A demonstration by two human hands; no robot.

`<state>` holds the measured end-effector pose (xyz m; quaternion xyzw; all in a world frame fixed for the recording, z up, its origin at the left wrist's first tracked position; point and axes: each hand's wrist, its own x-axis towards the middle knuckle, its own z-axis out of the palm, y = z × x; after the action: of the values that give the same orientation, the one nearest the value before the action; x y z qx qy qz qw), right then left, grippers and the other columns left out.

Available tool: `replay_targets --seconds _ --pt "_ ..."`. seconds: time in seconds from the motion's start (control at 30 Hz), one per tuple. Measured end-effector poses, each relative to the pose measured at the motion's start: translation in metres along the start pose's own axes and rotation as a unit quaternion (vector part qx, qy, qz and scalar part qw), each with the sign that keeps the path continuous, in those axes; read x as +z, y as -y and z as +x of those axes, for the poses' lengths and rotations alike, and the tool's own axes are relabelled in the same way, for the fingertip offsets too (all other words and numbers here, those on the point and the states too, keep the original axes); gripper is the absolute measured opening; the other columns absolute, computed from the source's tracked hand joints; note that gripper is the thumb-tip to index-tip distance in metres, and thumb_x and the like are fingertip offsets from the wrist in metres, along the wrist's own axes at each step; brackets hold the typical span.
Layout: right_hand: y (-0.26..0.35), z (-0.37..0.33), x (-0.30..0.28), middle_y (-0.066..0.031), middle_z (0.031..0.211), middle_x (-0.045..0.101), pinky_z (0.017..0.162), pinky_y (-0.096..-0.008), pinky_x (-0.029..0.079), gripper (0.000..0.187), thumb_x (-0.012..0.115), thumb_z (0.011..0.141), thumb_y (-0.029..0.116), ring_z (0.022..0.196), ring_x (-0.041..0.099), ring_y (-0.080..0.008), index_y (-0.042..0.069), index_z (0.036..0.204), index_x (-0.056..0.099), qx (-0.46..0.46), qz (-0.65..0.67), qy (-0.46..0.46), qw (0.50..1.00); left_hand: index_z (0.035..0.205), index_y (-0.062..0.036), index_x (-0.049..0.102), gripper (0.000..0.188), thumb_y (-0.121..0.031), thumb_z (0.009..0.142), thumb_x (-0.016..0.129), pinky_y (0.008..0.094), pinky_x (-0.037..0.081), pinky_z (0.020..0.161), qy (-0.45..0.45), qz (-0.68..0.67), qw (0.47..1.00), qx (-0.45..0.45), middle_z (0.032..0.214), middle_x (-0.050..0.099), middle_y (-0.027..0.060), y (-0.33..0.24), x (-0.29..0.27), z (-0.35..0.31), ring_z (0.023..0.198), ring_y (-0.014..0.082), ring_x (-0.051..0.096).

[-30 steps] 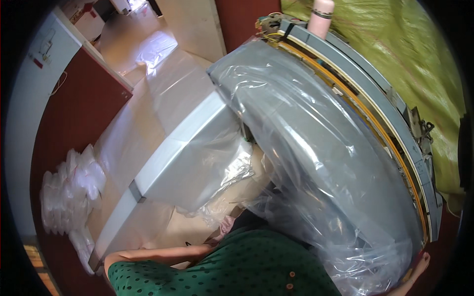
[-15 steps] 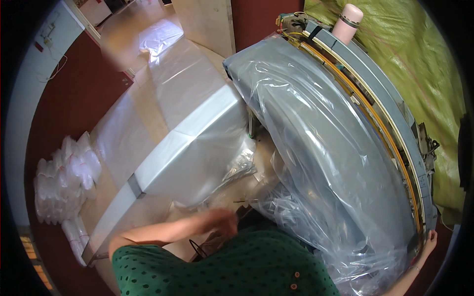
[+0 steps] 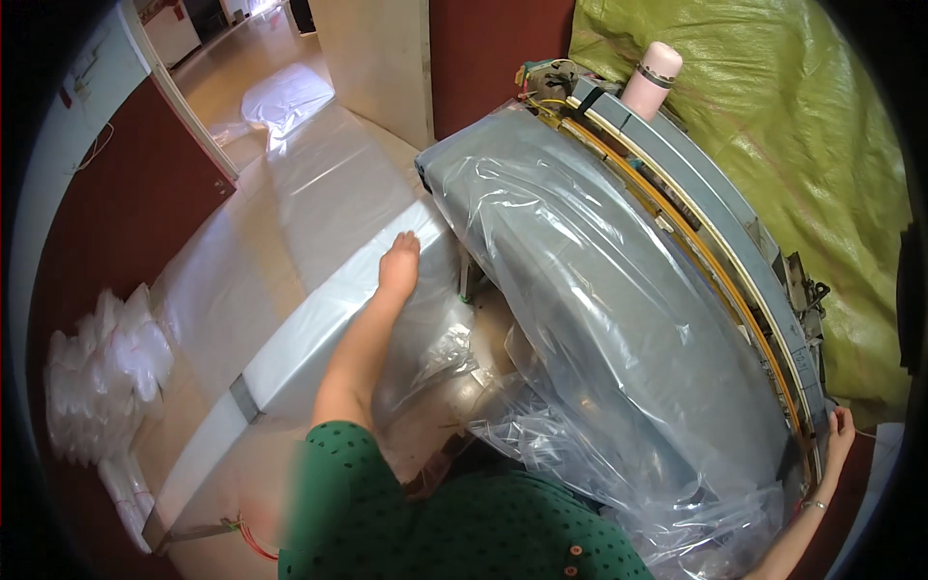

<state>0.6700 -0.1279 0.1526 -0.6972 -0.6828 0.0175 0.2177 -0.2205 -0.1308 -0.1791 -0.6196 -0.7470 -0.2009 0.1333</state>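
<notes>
My left hand (image 3: pixel 399 266) reaches out over the padded front edge of a table covered in clear plastic film (image 3: pixel 358 275). Its fingers are stretched out and rest on or just above the film. Far to the right, my right hand (image 3: pixel 840 435) is at the near end of the long curved machine (image 3: pixel 802 362). The fingers of that hand are curled together; what they grip, if anything, is too small to make out. Loose clear plastic sheeting (image 3: pixel 580 261) drapes over the machine's grey body between my arms.
Bundles of clear plastic bags (image 3: pixel 106 372) hang at the left. A pink bottle (image 3: pixel 653 81) stands on the machine's far end. Behind it hangs a yellow-green woven sheet (image 3: pixel 773 126). A grey strap (image 3: pixel 246 398) crosses the table edge. Crumpled plastic (image 3: pixel 541 420) lies close to my body.
My left hand has swung from in front of my body out to the table edge, its arm now extended. My right hand stays at the machine's end. The whole view has shifted slightly.
</notes>
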Motion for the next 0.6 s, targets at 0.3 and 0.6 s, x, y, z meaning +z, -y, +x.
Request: replay_targets --seconds 0.3,0.6 --pt "0.115 0.002 0.036 -0.0071 0.076 0.051 0.066 -0.0246 0.040 0.009 0.056 0.082 0.001 0.071 0.049 -0.0127 -0.003 0.089 0.052 -0.106 0.005 0.027 0.994 0.079 -0.0005 0.052 0.007 -0.005 0.079 0.046 0.0443 0.046 0.069 0.059 0.009 0.992 -0.112 0.089 0.057 0.0177 0.071 -0.066 -0.074 0.085 0.0346 0.055" --pt "0.342 0.010 0.116 -0.0127 0.077 0.055 0.064 -0.0311 0.043 0.015 0.062 0.076 0.005 0.070 0.055 -0.0232 -0.002 0.087 0.056 -0.309 0.087 0.128 0.938 0.095 -0.0021 0.051 0.009 -0.006 0.089 0.045 0.0327 0.047 0.079 -0.292 -0.698 0.539 -0.371 0.092 0.056 0.0090 0.120 -0.168 -0.141 0.084 0.0188 0.057"
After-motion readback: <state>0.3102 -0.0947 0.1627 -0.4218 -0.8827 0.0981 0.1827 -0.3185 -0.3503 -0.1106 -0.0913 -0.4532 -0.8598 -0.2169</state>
